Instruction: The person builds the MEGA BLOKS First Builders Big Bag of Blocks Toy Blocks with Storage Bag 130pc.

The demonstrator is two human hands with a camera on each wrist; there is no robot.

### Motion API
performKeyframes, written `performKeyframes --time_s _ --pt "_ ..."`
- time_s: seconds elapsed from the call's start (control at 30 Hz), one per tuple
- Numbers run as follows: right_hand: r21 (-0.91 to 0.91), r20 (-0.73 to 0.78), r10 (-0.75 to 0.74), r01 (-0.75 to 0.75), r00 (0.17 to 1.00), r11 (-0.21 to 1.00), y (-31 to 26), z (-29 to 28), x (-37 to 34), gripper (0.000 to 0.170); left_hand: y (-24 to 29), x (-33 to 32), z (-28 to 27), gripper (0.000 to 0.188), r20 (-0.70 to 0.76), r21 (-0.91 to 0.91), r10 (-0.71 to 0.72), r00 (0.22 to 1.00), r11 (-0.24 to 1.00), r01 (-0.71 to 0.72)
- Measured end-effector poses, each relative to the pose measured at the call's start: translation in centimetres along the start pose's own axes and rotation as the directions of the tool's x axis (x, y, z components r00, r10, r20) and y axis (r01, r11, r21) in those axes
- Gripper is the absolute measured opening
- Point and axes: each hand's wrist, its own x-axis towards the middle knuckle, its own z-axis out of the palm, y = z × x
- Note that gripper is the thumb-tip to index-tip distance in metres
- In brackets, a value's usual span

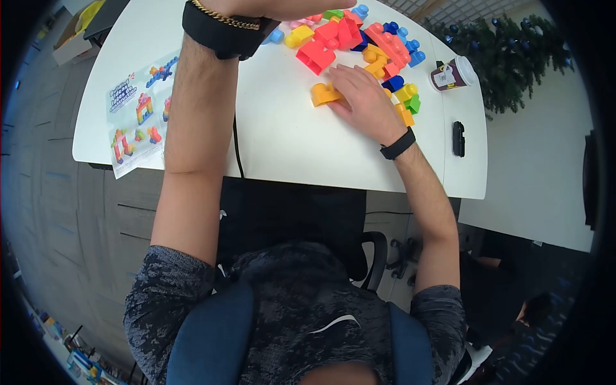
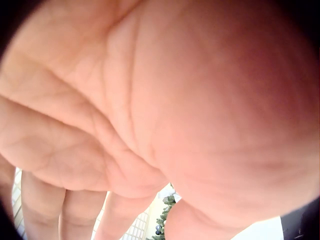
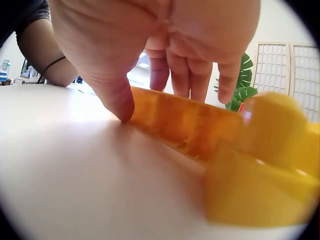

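Observation:
My right hand (image 1: 369, 102) lies low over the white table (image 1: 289, 147) and holds an orange building block (image 1: 324, 95). In the right wrist view, the thumb presses the near side of this long orange block (image 3: 175, 122), with the fingers on its far side. A yellow block (image 3: 265, 185) stands close to the camera there. My left hand (image 1: 289, 8) is raised at the top of the head view, partly cut off by the frame. The left wrist view shows its bare palm (image 2: 150, 100) with fingers extended.
Several colourful blocks, among them a red one (image 1: 316, 58), crowd the table's far side. A printed sheet (image 1: 138, 112) hangs over the left edge. A paper cup (image 1: 452, 74) and a small black object (image 1: 458, 139) are at right. A black cable (image 1: 236, 147) crosses the near edge.

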Motion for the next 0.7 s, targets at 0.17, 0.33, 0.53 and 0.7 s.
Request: performKeyframes --time_s 0.17,0.33,0.53,0.7 --pt "0.049 0.042 -0.025 0.023 0.999 0.999 -1.2 0.9 0.3 0.032 0.5 -0.4 -0.3 0.048 0.017 -0.032 0.044 0.999 0.999 -0.044" --pt "0.106 -0.064 -0.064 0.070 0.996 0.992 -3.5 1.8 1.1 0.026 -1.5 0.4 1.2 0.045 -0.044 0.002 0.080 0.996 0.997 -0.080" --pt "0.023 -0.080 -0.094 0.096 0.992 0.995 -2.1 2.6 1.5 0.025 -3.1 1.3 2.0 0.043 -0.024 -0.001 0.088 0.996 0.996 -0.089" --pt "0.224 -0.136 0.392 -0.358 0.910 0.907 -1.4 -0.2 4.2 0.038 -3.5 1.2 2.2 0.043 -0.036 0.031 0.078 0.996 0.997 -0.077"
